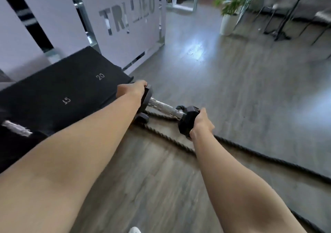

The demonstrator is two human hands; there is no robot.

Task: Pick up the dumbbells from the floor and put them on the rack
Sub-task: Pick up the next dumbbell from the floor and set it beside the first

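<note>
Dumbbell (166,109) off floor, left hand (133,91) and right hand (202,123) each clasping one end; rack (59,89) right edge just beside; placing left.

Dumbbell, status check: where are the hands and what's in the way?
Left hand and right hand each grip one end of the dumbbell. Carried beside the black rack. Rope on floor below.
</note>
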